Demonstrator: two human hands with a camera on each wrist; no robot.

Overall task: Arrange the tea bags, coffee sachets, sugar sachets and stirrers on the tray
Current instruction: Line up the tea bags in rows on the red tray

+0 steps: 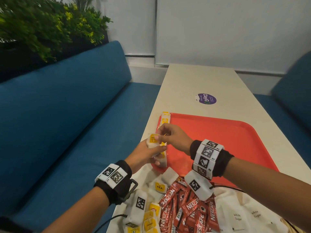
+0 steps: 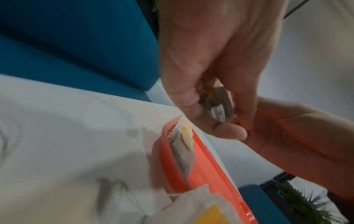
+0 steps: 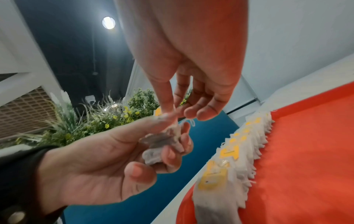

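Our left hand [image 1: 143, 157] grips a bunch of tea bags [image 3: 162, 144] (crumpled) left of the tray [image 1: 227, 140]; our right hand [image 1: 173, 137] pinches one from above.

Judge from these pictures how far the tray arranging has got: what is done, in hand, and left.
Done: a row of tea bags lines the red tray's left edge. In hand: the left hand grips a few tea bags, and the right hand pinches one from them. Left: loose tea bags, coffee sachets and sugar sachets lie off the tray. No stirrers are visible.
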